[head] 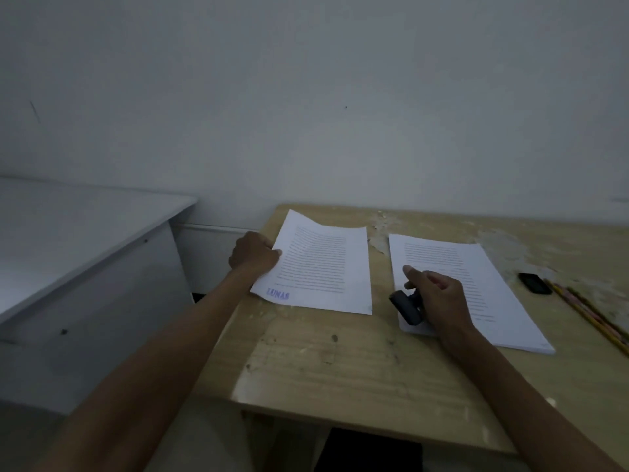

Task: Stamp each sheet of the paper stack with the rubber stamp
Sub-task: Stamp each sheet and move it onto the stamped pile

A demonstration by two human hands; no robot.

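Stamped sheet (323,267) at the bench's (340,362) left edge reads "LUNAS" in blue.
Left hand (253,255) pinches that sheet's left edge. Right hand (435,298) grips the dark stamp (406,308), set on the near left corner of the stack (476,291) of printed white pages, mid-bench.

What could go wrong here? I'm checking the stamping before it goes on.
The left hand holds the stamped sheet at the table's left edge, part of it overhanging; it might slip off. The right hand presses the stamp at the stack's near-left corner, so the mark could run off the paper. Fresh ink might smear.
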